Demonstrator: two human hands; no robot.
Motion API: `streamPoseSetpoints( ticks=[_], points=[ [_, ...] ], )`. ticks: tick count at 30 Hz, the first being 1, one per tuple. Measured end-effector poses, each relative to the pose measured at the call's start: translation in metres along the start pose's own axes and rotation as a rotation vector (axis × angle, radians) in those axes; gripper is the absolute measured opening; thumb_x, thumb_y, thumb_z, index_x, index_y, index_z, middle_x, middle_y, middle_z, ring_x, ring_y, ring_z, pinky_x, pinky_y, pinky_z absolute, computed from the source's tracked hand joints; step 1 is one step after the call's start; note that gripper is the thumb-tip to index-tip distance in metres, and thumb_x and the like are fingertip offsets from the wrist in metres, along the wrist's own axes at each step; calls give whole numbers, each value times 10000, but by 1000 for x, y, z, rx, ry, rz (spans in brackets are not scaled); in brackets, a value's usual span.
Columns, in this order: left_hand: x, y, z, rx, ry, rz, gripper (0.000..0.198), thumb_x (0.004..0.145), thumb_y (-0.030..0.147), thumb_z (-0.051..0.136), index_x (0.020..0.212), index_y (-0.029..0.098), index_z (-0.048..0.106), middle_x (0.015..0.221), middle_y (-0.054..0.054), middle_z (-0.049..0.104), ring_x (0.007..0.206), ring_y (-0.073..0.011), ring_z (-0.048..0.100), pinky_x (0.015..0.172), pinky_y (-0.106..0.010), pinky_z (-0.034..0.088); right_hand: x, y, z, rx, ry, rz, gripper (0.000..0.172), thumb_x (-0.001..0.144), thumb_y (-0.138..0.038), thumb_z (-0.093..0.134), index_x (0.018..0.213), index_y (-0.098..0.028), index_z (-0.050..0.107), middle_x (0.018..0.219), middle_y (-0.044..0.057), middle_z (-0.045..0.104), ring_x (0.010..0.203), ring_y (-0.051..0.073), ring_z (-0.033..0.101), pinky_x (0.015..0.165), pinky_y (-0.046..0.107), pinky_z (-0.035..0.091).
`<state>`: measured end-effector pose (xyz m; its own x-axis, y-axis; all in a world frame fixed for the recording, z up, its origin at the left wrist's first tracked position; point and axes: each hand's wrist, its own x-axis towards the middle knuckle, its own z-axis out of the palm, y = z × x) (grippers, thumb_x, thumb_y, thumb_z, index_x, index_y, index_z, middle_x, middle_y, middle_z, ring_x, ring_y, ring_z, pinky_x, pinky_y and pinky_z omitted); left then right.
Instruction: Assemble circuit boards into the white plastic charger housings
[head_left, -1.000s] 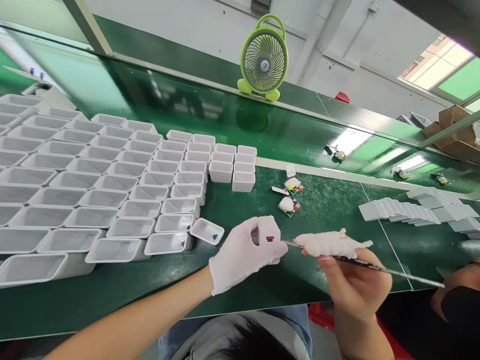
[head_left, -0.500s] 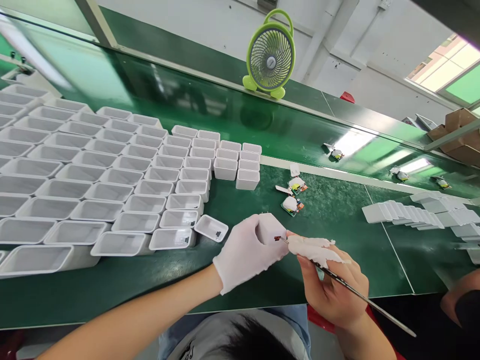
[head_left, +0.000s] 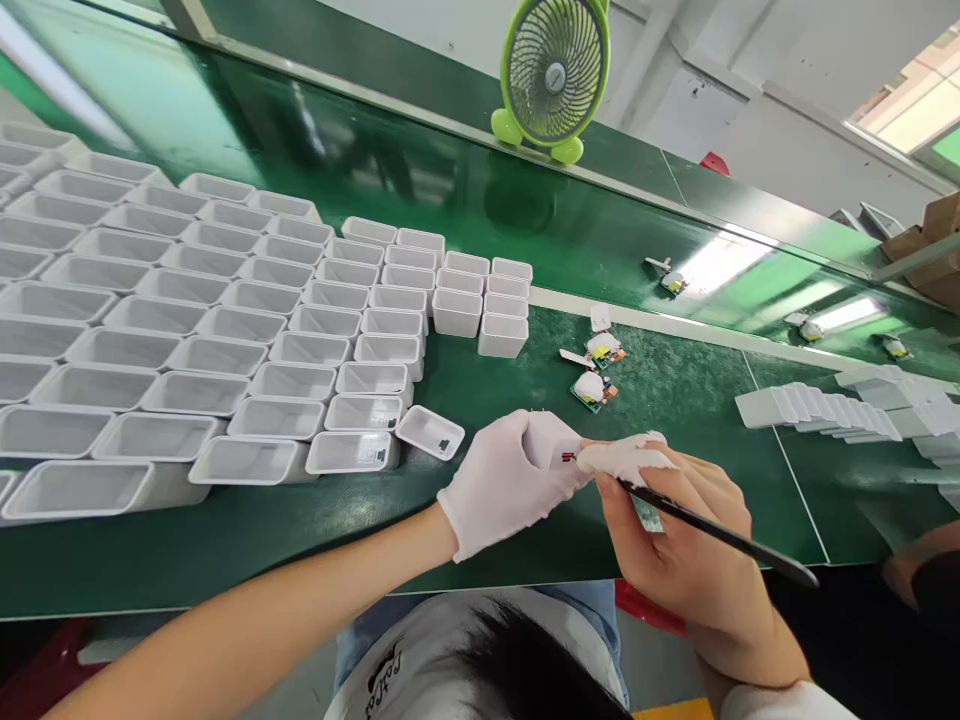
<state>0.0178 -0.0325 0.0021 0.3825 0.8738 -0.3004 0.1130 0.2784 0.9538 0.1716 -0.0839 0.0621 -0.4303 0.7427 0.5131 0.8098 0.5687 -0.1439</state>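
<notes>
My left hand point(head_left: 504, 490), in a white glove, is closed around a small white plastic box point(head_left: 551, 432). A little dark slot with red in it shows on the box's near face. Pinched in my right hand point(head_left: 675, 530) is a pair of dark, slim tweezers point(head_left: 720, 528), its tip pointing at that slot and its rear end sticking out to the lower right. White torn covering wraps the fingertips of this hand. Whether the tip touches the red part is too small to tell. Left of my gloved hand lies a single open white box point(head_left: 430, 433), tilted on the bench.
Rows of open white boxes point(head_left: 225, 310) fill the bench's left side. Small circuit boards with white blobs point(head_left: 592, 388) lie beyond my hands. Stacked white pieces point(head_left: 814, 408) stand at right. A green fan point(head_left: 555, 80) sits on the shelf; another person's arm point(head_left: 926, 560) shows at the right edge.
The camera view has shifted, so the bench sits slightly higher in view. The tweezers have turned in my right hand, showing a broader dark side. My left hand keeps its hold on the box.
</notes>
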Motion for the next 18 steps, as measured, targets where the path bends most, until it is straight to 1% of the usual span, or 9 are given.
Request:
streamPoseSetpoints(
  ticks=[3,5,7,9,10,12,15,17,18],
  points=[
    [-1,0,0,-85,-61,-21,305,735,395,775,833,202,560,742,35,651,650,-135,623,574,-248,510,5,2,-5,160,0,68,178,922,-84,612,1015,-229,657,848,29,748,738,202,708,655,323,577],
    [-1,-2,0,-80,-83,-19,322,744,393,775,899,208,561,717,41,630,612,-142,620,547,-262,515,5,13,-7,440,102,200,159,970,-131,575,1023,-230,688,925,41,746,899,221,728,818,369,606],
    [-2,-5,-1,4,-38,125,373,717,344,807,977,214,573,773,22,645,670,-169,653,589,-295,552,3,33,-7,695,216,348,173,1002,-195,553,1020,-220,723,992,60,727,1031,240,701,941,424,578],
    [-1,-9,-3,94,26,389,479,659,304,857,1049,225,590,962,-42,683,870,-235,696,733,-375,600,0,59,-2,842,223,460,151,995,-262,592,1001,-213,735,909,45,693,905,198,681,848,364,584],
    [0,-11,-3,124,35,522,528,629,301,882,1071,232,601,1093,-81,677,1004,-278,686,832,-427,600,-1,71,2,905,144,492,135,970,-307,641,977,-205,729,845,28,666,802,168,651,756,312,573],
    [3,-13,-6,181,6,719,544,595,312,911,1060,242,638,1304,-127,609,1224,-348,603,1000,-507,544,-3,89,15,1075,-131,516,247,889,-425,741,925,-184,695,756,-7,613,669,123,578,630,247,524],
    [6,-17,-8,273,-93,835,521,639,277,887,1116,244,681,1465,-152,496,1389,-402,472,1137,-580,423,-6,93,34,1352,-536,455,494,735,-578,830,927,-163,643,766,-15,610,661,114,578,604,227,506],
    [7,-21,-9,218,-147,771,759,562,275,934,1260,243,638,1514,-168,444,1458,-444,372,1187,-628,339,-9,83,39,1365,-573,410,540,693,-576,856,948,-160,628,781,-16,612,654,109,569,585,218,485],
    [6,-23,-9,129,-166,676,948,484,275,973,1347,252,582,1526,-170,432,1474,-455,343,1199,-638,316,-11,77,40,1288,-518,387,504,705,-545,859,933,-160,628,781,-16,604,645,104,548,573,212,464]
  ],
)
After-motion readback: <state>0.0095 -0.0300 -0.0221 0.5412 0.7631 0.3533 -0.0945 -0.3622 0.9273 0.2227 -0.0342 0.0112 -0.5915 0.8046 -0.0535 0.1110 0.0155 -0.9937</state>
